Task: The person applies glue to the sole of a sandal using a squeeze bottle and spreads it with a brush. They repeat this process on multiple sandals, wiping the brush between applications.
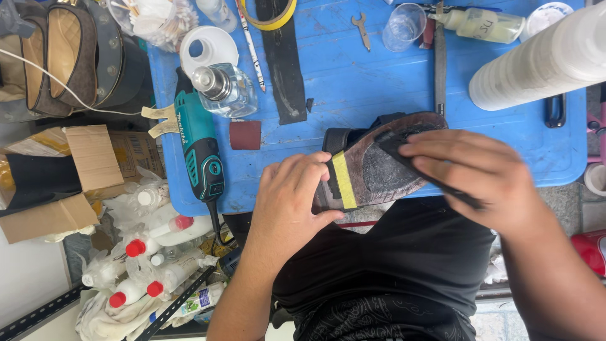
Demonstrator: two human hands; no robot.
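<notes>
Both hands [297, 202] [480, 173] hold upturned shoe [372, 170]; worn sole, yellow-taped.

Counted: one shoe [379, 161], one power tool [199, 142], one wrench [362, 29], one tape roll [268, 17], four red-capped bottles [180, 223], two hands [293, 202].

Upturned shoe [372, 165] on the table [353, 82] edge, power tool [201, 148] to its left, glass bottle [226, 90] behind.
</notes>
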